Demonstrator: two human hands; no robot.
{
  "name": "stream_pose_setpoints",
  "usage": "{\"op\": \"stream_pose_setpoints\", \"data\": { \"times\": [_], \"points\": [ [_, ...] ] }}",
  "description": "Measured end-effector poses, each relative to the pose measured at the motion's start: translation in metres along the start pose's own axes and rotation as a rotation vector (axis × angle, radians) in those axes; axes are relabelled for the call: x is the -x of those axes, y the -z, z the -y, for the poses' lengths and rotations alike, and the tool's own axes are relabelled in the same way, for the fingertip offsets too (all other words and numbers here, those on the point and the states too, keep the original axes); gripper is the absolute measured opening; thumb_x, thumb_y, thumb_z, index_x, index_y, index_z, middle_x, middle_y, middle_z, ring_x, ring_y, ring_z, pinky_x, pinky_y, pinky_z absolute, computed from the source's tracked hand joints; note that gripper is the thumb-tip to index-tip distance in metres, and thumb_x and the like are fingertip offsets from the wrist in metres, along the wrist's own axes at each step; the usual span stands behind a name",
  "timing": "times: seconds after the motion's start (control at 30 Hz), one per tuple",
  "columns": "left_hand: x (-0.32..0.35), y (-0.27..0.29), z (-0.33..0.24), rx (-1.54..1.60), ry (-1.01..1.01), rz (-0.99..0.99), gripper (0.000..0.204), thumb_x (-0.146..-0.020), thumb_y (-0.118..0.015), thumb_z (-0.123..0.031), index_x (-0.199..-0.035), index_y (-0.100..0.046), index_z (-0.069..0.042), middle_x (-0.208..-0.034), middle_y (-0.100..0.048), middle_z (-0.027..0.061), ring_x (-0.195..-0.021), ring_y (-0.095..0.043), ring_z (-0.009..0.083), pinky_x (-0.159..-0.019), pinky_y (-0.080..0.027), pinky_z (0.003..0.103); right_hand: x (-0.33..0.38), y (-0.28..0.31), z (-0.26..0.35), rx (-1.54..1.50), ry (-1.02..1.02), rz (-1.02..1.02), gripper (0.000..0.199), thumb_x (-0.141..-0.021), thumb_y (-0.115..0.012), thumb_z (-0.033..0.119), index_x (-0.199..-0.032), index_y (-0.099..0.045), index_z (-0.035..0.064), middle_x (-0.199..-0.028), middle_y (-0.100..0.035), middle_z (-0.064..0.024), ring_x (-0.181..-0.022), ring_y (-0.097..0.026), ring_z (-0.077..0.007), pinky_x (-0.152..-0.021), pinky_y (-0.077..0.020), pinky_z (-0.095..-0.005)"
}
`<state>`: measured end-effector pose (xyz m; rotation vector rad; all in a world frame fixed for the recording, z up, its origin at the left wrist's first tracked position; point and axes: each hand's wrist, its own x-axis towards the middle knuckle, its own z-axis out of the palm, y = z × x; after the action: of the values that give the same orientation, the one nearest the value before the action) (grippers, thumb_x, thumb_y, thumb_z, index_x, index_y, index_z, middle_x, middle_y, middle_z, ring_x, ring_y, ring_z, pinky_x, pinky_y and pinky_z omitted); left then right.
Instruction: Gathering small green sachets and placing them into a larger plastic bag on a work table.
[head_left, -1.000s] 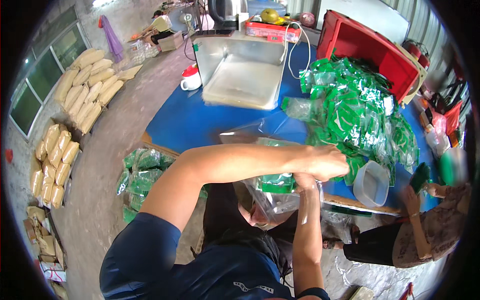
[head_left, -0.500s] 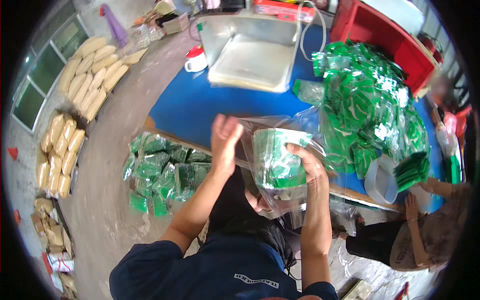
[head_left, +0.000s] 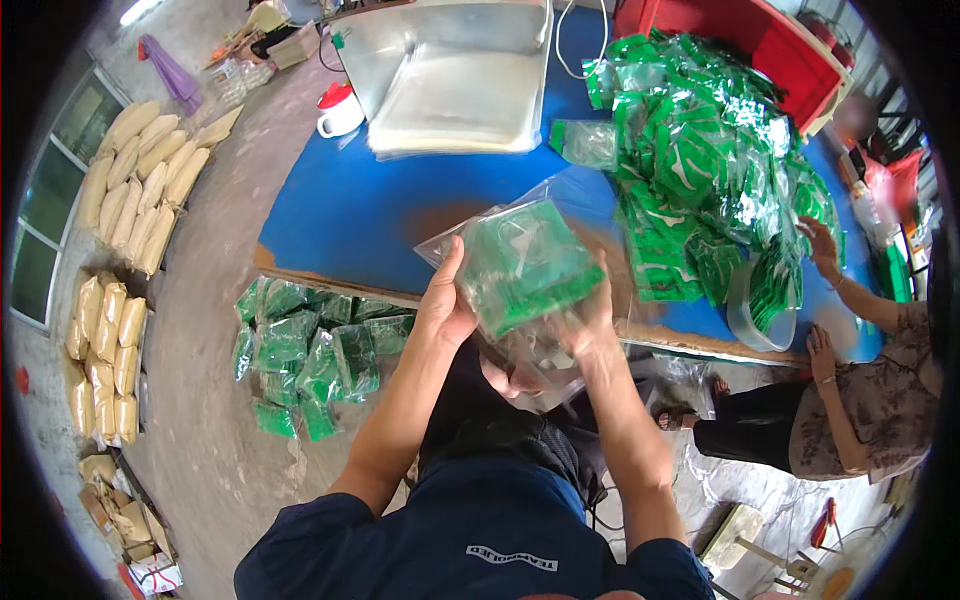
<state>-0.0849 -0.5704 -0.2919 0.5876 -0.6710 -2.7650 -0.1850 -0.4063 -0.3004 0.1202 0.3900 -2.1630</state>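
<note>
A clear plastic bag with a stack of green packets (head_left: 530,262) inside hangs in front of me at the table's front edge. My left hand (head_left: 447,298) grips the bag's left side, thumb up along it. My right hand (head_left: 592,322) holds the lower right side; its fingers are partly blurred and hidden by the plastic. Loose film trails below the stack. A pile of flat clear bags (head_left: 455,105) lies in a metal tray (head_left: 365,65) at the back of the blue table (head_left: 330,215).
Loose green packets (head_left: 690,160) form a heap at right before a red crate (head_left: 740,35). A co-worker's hand (head_left: 822,250) is near a whitish container (head_left: 762,330) of green packets. A red-lidded mug (head_left: 340,110) stands at left. Filled green bags (head_left: 315,350) lie on the floor.
My left hand, apart from the bag before, now grips its left side. The stack has tilted. At right, the co-worker's green packets are now in the container. The whole view has shifted.
</note>
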Motion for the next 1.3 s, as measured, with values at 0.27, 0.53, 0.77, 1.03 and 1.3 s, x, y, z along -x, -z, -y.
{"op": "stream_pose_setpoints", "data": {
  "times": [0.27, 0.53, 0.77, 1.03, 1.3],
  "points": [
    [-0.005, 0.000, 0.006, -0.154, -0.008, -0.029, 0.034, -0.097, -0.066, -0.019, -0.127, -0.058, -0.004, -0.125, -0.065, 0.0122, -0.113, -0.064, 0.0252, -0.101, -0.051, 0.046, 0.007, -0.027, -0.017, -0.011, 0.151, 0.011, 0.084, -0.092, -0.046, 0.075, -0.149, -0.041, 0.0138, -0.150, -0.046, -0.0108, -0.141, -0.039, -0.0335, -0.115, -0.0285, -0.0602],
    [0.008, 0.033, -0.023, -0.007, 0.101, -0.052, 0.034, -0.100, -0.059, -0.016, -0.129, -0.056, 0.000, -0.125, -0.065, 0.0155, -0.115, -0.064, 0.0276, -0.103, -0.051, 0.048, 0.034, 0.000, -0.002, 0.094, -0.144, 0.012, 0.061, -0.105, -0.046, 0.043, -0.152, -0.032, 0.0055, -0.151, -0.042, -0.0183, -0.141, -0.039, -0.0352, -0.116, -0.0317, -0.0569],
    [-0.023, 0.022, -0.070, -0.491, 0.187, -0.146, 0.028, -0.097, -0.065, -0.019, -0.118, -0.063, -0.001, -0.112, -0.069, 0.0117, -0.102, -0.068, 0.0248, -0.095, -0.056, 0.044, -0.003, 0.001, 0.016, 0.753, 0.054, -0.283, 0.044, -0.108, -0.042, 0.028, -0.141, -0.040, -0.0009, -0.134, -0.055, -0.0154, -0.111, -0.064, -0.0312, -0.089, -0.0592, -0.0424],
    [-0.032, 0.034, -0.072, -0.407, 0.218, -0.114, 0.033, -0.092, -0.070, -0.011, -0.123, -0.061, -0.002, -0.115, -0.068, 0.0104, -0.105, -0.067, 0.0251, -0.096, -0.054, 0.043, 0.003, -0.003, -0.004, 0.760, 0.301, -0.240, 0.049, -0.105, -0.052, 0.020, -0.145, -0.036, -0.0024, -0.123, -0.058, -0.0138, -0.099, -0.067, -0.0228, -0.070, -0.0585, -0.0338],
    [-0.029, -0.001, -0.090, -1.539, -0.908, -0.093, 0.050, -0.088, -0.073, -0.002, -0.136, -0.058, -0.004, -0.137, -0.058, 0.0154, -0.128, -0.055, 0.0265, -0.110, -0.041, 0.040, -0.017, 0.005, -0.002, 0.342, 0.241, -0.302, 0.030, -0.102, -0.055, 0.012, -0.126, -0.048, -0.0044, -0.100, -0.057, -0.0105, -0.086, -0.066, -0.0211, -0.071, -0.0565, -0.0280]
  ]
}}
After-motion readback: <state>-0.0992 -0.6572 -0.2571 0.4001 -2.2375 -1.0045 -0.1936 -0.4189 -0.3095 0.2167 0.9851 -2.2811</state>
